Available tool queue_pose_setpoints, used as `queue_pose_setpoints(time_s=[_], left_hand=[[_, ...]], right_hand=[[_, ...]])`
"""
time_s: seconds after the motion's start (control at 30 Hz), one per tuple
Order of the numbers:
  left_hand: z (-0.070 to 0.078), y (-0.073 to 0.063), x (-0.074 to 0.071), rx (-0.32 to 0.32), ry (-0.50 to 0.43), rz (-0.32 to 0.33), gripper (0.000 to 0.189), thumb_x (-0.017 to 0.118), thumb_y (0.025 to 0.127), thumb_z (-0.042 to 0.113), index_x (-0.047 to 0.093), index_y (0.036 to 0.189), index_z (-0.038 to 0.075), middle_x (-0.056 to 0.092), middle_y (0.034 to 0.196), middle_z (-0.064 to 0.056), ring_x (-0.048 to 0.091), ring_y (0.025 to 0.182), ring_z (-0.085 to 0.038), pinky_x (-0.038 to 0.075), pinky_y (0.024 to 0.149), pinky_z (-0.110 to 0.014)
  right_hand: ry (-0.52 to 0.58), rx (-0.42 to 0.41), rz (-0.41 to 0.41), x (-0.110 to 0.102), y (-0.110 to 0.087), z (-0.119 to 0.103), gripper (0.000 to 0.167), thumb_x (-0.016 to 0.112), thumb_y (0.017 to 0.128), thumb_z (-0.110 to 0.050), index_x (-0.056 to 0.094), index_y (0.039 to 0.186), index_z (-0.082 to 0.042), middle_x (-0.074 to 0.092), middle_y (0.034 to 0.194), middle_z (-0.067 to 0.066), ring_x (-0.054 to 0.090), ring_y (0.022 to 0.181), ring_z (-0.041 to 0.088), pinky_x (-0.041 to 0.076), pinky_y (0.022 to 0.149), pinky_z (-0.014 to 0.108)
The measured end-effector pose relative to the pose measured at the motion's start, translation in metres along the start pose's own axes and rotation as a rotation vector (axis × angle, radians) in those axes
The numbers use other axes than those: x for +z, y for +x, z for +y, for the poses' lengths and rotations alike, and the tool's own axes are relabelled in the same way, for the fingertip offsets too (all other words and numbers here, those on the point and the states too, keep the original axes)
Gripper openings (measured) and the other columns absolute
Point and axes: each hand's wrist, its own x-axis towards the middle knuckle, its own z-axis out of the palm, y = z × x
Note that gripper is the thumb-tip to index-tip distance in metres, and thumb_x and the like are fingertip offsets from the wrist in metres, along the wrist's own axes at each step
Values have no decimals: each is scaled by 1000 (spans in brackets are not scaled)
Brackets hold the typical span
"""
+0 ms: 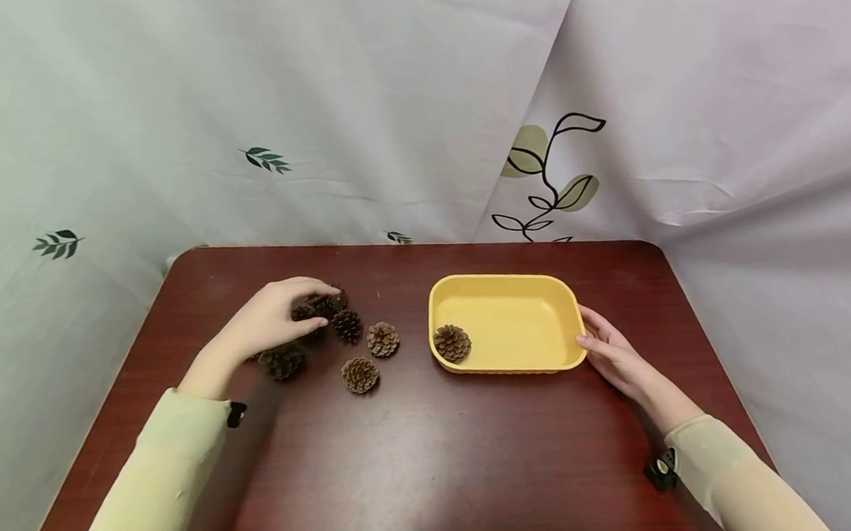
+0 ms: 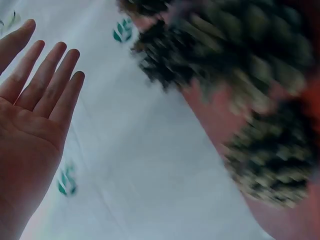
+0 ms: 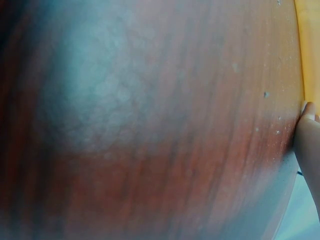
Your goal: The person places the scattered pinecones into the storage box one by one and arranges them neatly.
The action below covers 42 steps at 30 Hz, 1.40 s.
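My left hand (image 1: 279,313) hovers over a cluster of pine cones on the left side of the table. Its fingers look straight in the left wrist view, and nothing lies in the palm. A dark pine cone (image 1: 347,326) sits just beyond its fingertips, and another pine cone (image 1: 282,361) lies beneath the wrist, partly covered. My right hand (image 1: 614,360) holds the right end of a yellow plastic container (image 1: 510,368), thumb at the rim and fingers along the outer wall. Inside the container, at its left front corner, rests one brown pine cone (image 1: 452,343).
Between the left hand and the container lie two lighter pine cones, an upper pine cone (image 1: 383,340) and a lower pine cone (image 1: 361,375). The dark red wooden table (image 1: 421,458) ends at a white curtain (image 1: 388,99) printed with leaves.
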Motion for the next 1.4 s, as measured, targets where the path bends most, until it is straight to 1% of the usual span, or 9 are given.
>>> queue_pose_setpoints(time_s=[0.17, 0.5, 0.87, 0.9, 0.97, 1.03, 1.1, 1.23, 1.4], left_hand=[[-22, -24, -7, -50, -10, 78, 45, 82, 91, 3, 71, 135, 7, 72, 135, -15, 67, 125, -38, 54, 105, -58], [-59, -57, -14, -174, -42, 157, 46, 83, 91, 6, 70, 135, 7, 70, 136, -22, 62, 129, -47, 50, 101, -66], [-85, -90, -12, -315, -90, 151, 50, 81, 96, 20, 65, 142, 8, 62, 146, -23, 51, 139, -53, 47, 99, -70], [-87, -93, -12, -328, -92, 154, 50, 82, 96, 22, 66, 142, 10, 62, 146, -21, 51, 142, -47, 49, 100, -65], [-91, -99, -12, -347, -111, 170, 51, 82, 96, 25, 66, 143, 14, 64, 147, -13, 53, 145, -21, 52, 101, -46], [-95, -105, -12, -345, -146, 192, 50, 83, 95, 25, 67, 142, 17, 66, 143, 2, 52, 136, 6, 51, 96, -24], [-99, -109, -11, -330, -193, 214, 50, 83, 94, 21, 68, 141, 16, 66, 136, 19, 46, 122, 26, 46, 89, -7], [-108, -115, -8, -300, -274, 227, 50, 83, 93, 12, 66, 140, 5, 60, 126, 37, 52, 114, 28, 47, 86, 0], [-115, -119, -5, -310, -291, 193, 53, 82, 93, 12, 63, 142, 0, 60, 125, 36, 55, 113, 25, 47, 87, -1]], right_hand=[[3, 3, 1, 0, 0, 0, 53, 43, 109, 5, 32, 159, -8, 53, 150, -11, 57, 133, 0, 51, 107, 14], [-4, -6, 0, -2, 0, 3, 52, 42, 109, 5, 31, 159, -7, 53, 151, -11, 56, 133, -1, 51, 107, 14], [-11, 11, 8, -1, 1, 2, 53, 43, 109, 4, 31, 160, -9, 52, 150, -13, 55, 134, -2, 50, 107, 13], [-12, 12, 7, -1, 1, 1, 54, 43, 109, 4, 30, 160, -9, 52, 151, -13, 55, 134, -2, 50, 107, 13], [-14, 12, 6, 0, 1, 1, 55, 43, 109, 4, 30, 161, -8, 51, 151, -13, 55, 134, -2, 50, 108, 13], [-14, 12, 8, 0, 1, 0, 55, 44, 109, 4, 29, 161, -8, 51, 151, -13, 55, 134, -2, 50, 108, 13], [-13, 12, 12, 0, 1, 0, 54, 44, 109, 4, 30, 161, -8, 52, 151, -13, 55, 134, -2, 50, 107, 12], [-7, 10, 15, 0, 1, 0, 53, 44, 109, 4, 33, 159, -10, 53, 150, -14, 55, 133, -2, 50, 107, 12], [11, -8, 9, 1, 0, 0, 51, 43, 109, 6, 37, 156, -13, 54, 150, -14, 56, 134, -2, 50, 108, 12]])
